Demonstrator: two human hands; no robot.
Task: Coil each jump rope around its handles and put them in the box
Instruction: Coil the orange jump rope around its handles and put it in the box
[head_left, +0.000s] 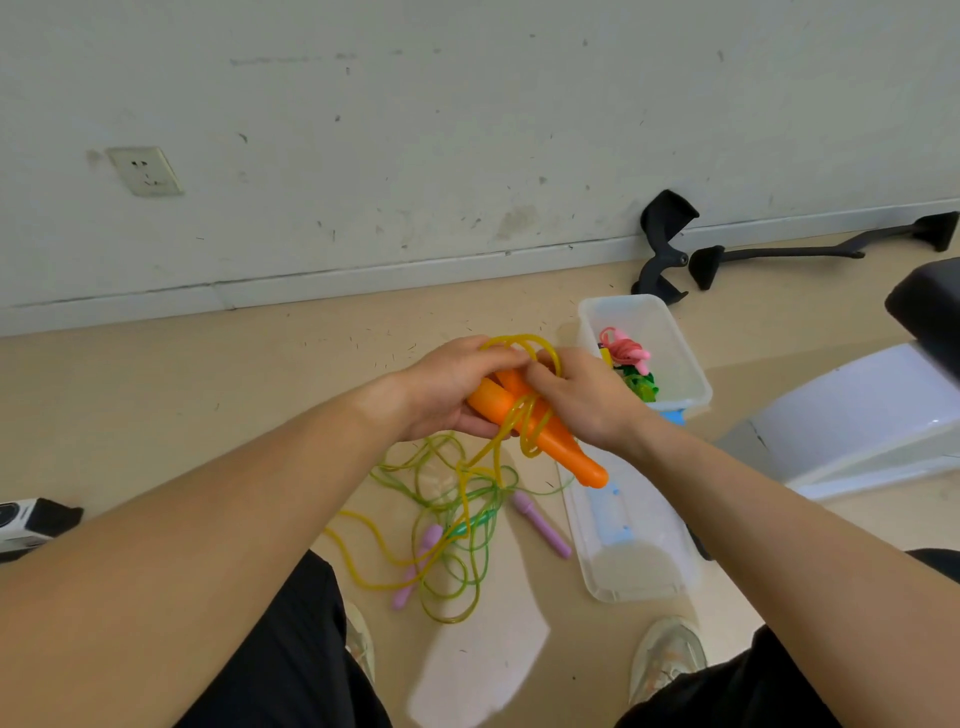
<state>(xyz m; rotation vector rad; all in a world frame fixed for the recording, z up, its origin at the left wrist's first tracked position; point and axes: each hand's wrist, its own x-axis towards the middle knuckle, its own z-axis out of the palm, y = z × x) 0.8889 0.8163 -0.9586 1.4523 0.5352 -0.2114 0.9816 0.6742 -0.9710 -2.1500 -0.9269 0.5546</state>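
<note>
The orange handles (540, 441) of a jump rope are being held side by side above the floor, just left of the box, with their free ends pointing down and to the right. The left hand (452, 389) is gripping both handles from beneath, fingers curled round them. The right hand (584, 400) is pinching the yellow cord (521, 339) near the handles' upper end and appears to be laying a turn over them. A few loops are sitting around the handles, while much of the cord is trailing down onto the floor, so this coil looks only partly wound.

Beneath the hands, a second rope with purple handles (543, 525) and a green cord (436, 493) is lying loose on the floor, tangled with the yellow cord's slack. It looks untouched.

The clear plastic box (680, 343) is standing open on the floor just right of the hands. A pink coiled rope (626, 353) and a green bundle (643, 387) are lying inside, so at least two ropes seem finished. The box lid (631, 551) is lying on the floor near the person's right shoe (667, 654).

Further out, a wall socket (145, 171) and black frame parts (665, 244) are showing along the wall.

No brand, label or writing is readable anywhere.
</note>
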